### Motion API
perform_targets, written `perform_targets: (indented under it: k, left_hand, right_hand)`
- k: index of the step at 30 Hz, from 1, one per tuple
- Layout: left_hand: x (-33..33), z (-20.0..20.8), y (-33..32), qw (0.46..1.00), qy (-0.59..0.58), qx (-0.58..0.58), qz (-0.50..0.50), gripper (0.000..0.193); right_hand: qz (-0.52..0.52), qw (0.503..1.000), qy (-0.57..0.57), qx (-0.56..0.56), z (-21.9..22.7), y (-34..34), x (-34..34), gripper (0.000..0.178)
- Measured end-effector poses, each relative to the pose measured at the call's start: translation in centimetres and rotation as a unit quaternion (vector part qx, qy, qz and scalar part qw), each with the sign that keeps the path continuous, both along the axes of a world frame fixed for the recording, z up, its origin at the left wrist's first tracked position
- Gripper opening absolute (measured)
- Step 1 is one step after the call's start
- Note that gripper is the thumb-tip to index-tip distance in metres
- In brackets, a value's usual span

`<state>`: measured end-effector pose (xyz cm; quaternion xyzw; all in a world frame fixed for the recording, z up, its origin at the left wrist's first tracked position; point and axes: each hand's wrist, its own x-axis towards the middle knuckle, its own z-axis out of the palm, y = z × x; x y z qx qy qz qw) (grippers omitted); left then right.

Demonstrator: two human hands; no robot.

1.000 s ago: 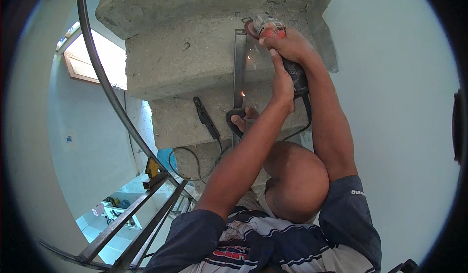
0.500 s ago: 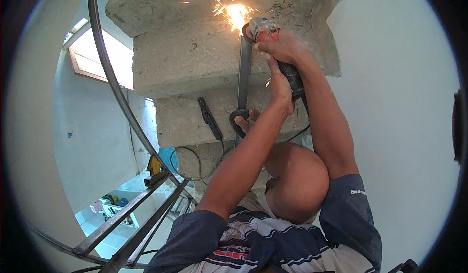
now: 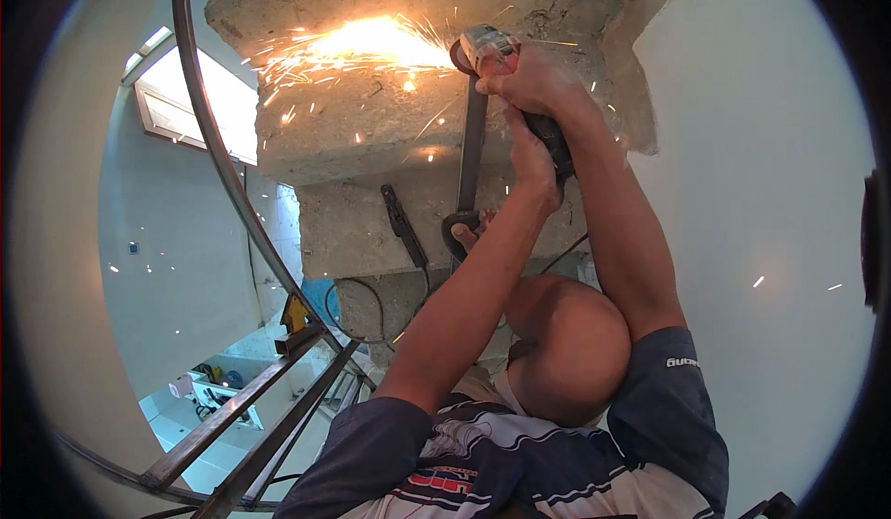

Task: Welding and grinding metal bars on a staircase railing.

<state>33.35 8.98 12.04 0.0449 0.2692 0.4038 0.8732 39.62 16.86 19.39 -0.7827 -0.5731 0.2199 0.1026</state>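
Both of my hands are closed around an angle grinder (image 3: 488, 48) with a red and grey head and a dark rear body. My right hand (image 3: 538, 81) grips it near the head, and my left hand (image 3: 534, 165) wraps the rear body, partly hiding it. The grinding disc touches the far end of a dark square metal tube (image 3: 471, 143). A bright spray of sparks (image 3: 367, 48) shoots leftward from there. The tube lies lengthwise on the concrete steps, beside my foot (image 3: 471, 231) in a black sandal.
Left of the foot, a black welding electrode holder (image 3: 403, 222) rests on a step with its cable (image 3: 379, 306) looped below. A curved metal railing (image 3: 209, 120) with several bars runs along the left. A yellow tool (image 3: 295, 313) sits on it. A white wall (image 3: 752, 194) stands at the right.
The sparks have grown from a small burst into a wide spray to the left, with some flying across the scene. The grinder's head has shifted slightly left and up.
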Motion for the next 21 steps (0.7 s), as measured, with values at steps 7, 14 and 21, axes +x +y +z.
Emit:
perform_targets:
  k: [7,14,21]
  left_hand:
    - [0.3,-0.7,0.2,0.999,0.015,0.011,0.034,0.081]
    - [0.2,-0.5,1.0,0.999,0.038,0.011,-0.031,0.081]
    - [0.2,-1.1,1.2,0.999,0.032,0.024,-0.025,0.083]
  right_hand:
    - [-0.005,0.999,0.028,-0.016,0.7,0.2,0.1,0.087]
    - [-0.047,0.999,0.003,-0.014,-0.1,0.3,0.9,0.088]
    - [-0.042,0.999,0.018,-0.006,-0.9,0.6,1.1,0.086]
